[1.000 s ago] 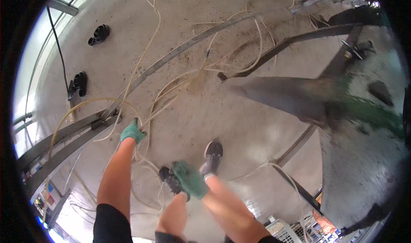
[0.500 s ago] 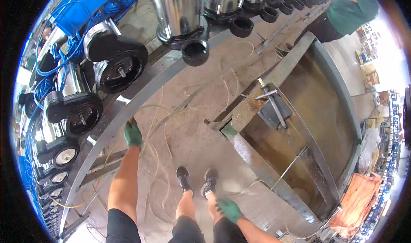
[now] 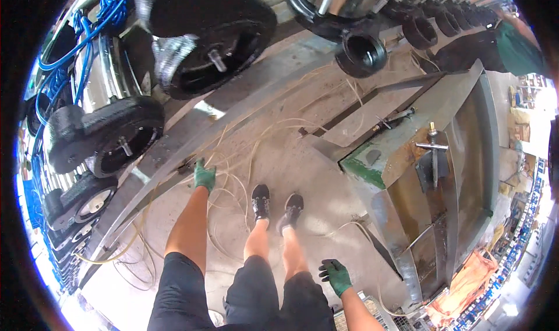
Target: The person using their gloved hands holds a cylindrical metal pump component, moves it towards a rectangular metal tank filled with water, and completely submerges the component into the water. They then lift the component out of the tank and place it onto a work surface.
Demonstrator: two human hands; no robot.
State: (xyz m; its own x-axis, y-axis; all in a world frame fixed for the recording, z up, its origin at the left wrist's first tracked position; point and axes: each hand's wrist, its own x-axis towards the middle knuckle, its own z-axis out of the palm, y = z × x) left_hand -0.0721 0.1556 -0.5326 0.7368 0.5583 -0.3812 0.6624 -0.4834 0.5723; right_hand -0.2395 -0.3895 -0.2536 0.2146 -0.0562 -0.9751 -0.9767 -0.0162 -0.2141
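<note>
One left hand (image 3: 204, 177) near rail edge (image 3: 180, 150), right hand (image 3: 336, 277) free, floor (image 3: 317, 208) between

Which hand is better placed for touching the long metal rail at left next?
Probably the left hand: it is stretched forward and appears close to the metal rail. The right hand is open, farther away, beyond the legs.

The gray floor (image 3: 300, 171) is crossed by thin, loopy hoses (image 3: 252, 156), and two dark shoes (image 3: 261, 198) are set there.
</note>
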